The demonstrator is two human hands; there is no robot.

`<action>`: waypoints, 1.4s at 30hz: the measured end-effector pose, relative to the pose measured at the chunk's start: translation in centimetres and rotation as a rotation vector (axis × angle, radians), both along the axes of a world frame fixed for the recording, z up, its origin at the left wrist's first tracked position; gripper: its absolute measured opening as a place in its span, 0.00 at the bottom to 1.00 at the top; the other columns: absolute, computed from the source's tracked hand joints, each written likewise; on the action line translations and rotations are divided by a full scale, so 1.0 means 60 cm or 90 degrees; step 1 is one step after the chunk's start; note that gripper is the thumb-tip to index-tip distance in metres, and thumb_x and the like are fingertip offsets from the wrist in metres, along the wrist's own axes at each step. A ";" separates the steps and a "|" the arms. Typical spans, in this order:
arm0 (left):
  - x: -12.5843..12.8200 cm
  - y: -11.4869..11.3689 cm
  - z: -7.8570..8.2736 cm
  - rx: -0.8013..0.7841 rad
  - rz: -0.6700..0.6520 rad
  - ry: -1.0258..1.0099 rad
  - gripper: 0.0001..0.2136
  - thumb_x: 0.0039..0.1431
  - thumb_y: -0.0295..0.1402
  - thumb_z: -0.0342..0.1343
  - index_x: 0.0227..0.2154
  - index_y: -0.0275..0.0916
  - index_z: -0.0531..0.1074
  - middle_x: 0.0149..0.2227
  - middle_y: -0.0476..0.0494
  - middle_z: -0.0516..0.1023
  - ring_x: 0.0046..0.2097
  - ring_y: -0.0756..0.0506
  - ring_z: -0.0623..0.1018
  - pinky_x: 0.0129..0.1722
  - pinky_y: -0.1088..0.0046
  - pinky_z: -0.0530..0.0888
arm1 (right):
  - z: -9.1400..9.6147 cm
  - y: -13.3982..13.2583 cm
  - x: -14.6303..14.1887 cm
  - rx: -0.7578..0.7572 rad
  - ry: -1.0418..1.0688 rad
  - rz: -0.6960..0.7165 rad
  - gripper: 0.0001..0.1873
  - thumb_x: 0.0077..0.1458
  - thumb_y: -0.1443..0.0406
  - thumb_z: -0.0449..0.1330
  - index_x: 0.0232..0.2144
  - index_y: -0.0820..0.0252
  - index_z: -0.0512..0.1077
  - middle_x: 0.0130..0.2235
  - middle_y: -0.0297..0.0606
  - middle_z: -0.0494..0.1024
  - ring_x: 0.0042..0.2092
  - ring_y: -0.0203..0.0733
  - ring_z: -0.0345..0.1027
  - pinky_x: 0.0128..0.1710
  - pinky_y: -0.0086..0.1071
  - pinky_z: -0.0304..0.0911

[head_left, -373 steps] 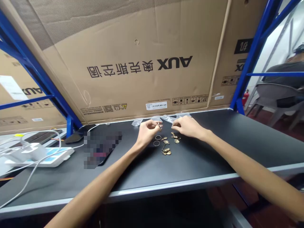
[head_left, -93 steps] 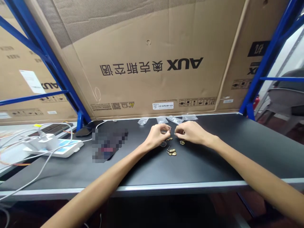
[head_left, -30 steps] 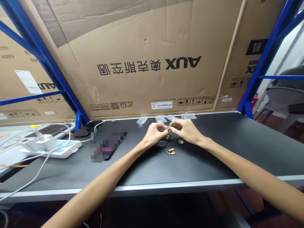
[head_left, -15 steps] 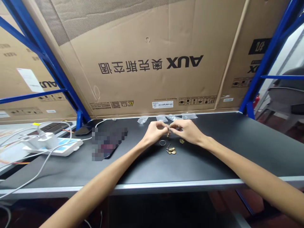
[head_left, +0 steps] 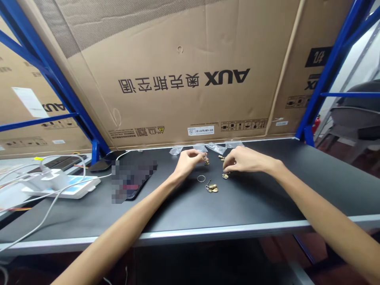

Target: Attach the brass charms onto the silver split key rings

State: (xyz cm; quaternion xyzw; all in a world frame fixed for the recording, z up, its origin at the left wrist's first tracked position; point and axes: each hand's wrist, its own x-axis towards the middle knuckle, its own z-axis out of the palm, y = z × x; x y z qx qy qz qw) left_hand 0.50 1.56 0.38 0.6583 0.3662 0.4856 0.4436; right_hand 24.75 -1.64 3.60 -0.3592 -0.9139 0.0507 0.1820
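Lying to the right of the loose ring (head_left: 201, 178), a brass charm (head_left: 226, 176) is partly covered by the right hand (head_left: 247, 159), whose fingers are curled down over it from the side away from the ring. Whether it is gripped cannot be told, and its long axis is partly hidden. It is placed farther from the left hand (head_left: 185, 161), by which a charm bunch (head_left: 206, 160) is held in a narrow pinch beyond the ring. A charm cluster (head_left: 213, 187) is laid on the desk (head_left: 178, 211) just rightward and nearward of the ring; plastic bags (head_left: 215, 148) are spread well beyond it.
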 end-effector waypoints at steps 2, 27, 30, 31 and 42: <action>0.001 0.000 0.000 -0.003 -0.001 -0.002 0.11 0.48 0.37 0.65 0.26 0.33 0.77 0.34 0.39 0.82 0.37 0.42 0.82 0.46 0.61 0.78 | -0.002 0.002 0.005 -0.024 -0.026 0.013 0.05 0.53 0.61 0.65 0.29 0.48 0.82 0.29 0.30 0.83 0.28 0.40 0.73 0.28 0.31 0.64; 0.005 -0.014 -0.001 0.125 -0.036 0.130 0.10 0.55 0.37 0.59 0.30 0.34 0.77 0.37 0.38 0.82 0.39 0.42 0.82 0.43 0.63 0.78 | -0.011 -0.005 -0.030 0.039 0.072 -0.056 0.09 0.58 0.63 0.59 0.32 0.53 0.80 0.32 0.34 0.82 0.31 0.40 0.73 0.31 0.31 0.60; 0.011 -0.026 0.003 0.175 -0.043 0.153 0.08 0.56 0.35 0.58 0.31 0.34 0.76 0.39 0.39 0.82 0.39 0.43 0.81 0.43 0.65 0.78 | -0.007 -0.005 -0.034 0.048 0.149 -0.080 0.12 0.62 0.60 0.56 0.36 0.56 0.80 0.36 0.36 0.83 0.35 0.40 0.75 0.35 0.31 0.63; 0.013 -0.030 0.005 0.192 -0.042 0.161 0.08 0.56 0.35 0.58 0.30 0.34 0.76 0.39 0.39 0.82 0.40 0.43 0.81 0.45 0.65 0.77 | -0.007 -0.005 -0.035 0.052 0.169 -0.086 0.13 0.62 0.60 0.56 0.37 0.56 0.80 0.37 0.36 0.83 0.36 0.41 0.75 0.36 0.31 0.64; 0.010 -0.035 0.012 0.230 -0.036 0.243 0.08 0.56 0.33 0.57 0.31 0.34 0.77 0.33 0.42 0.82 0.37 0.44 0.80 0.41 0.67 0.77 | -0.025 -0.006 -0.048 0.104 0.184 -0.038 0.12 0.63 0.60 0.57 0.37 0.57 0.79 0.37 0.37 0.82 0.37 0.41 0.74 0.35 0.31 0.62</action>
